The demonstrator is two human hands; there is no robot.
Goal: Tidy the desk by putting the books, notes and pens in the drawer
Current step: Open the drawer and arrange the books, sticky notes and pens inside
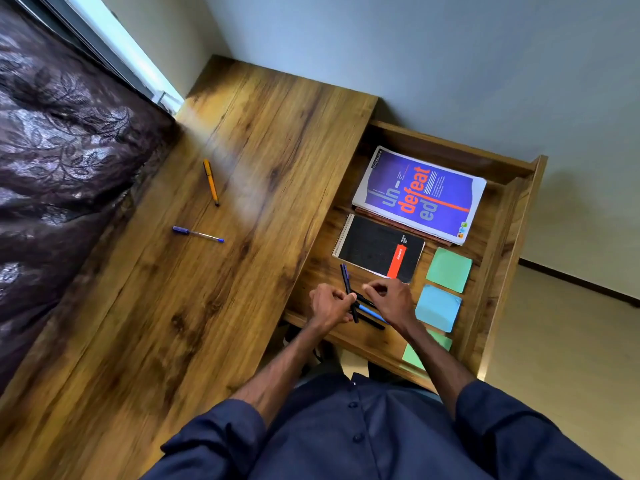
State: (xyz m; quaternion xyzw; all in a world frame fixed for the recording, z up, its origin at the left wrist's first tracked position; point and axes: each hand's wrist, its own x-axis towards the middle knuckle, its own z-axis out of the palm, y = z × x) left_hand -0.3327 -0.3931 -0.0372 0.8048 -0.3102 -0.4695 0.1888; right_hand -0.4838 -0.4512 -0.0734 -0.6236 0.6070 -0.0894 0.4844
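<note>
The open wooden drawer (498, 216) holds a purple book (419, 194) lying on another book, a black spiral notebook (377, 249), and green (449, 270), blue (438, 308) and green (415, 355) sticky notes. Both hands are over the drawer's near end. My left hand (329, 304) grips a dark pen (348, 289) that points away from me. My right hand (389, 299) hovers over several pens (372, 315) lying in the drawer, fingers curled; what it holds is unclear. On the desk top lie an orange pen (211, 181) and a blue pen (198, 233).
The wooden desk (207, 271) runs along a dark patterned bed cover (52, 168) on the left. A grey wall is behind the drawer, with pale floor at the right.
</note>
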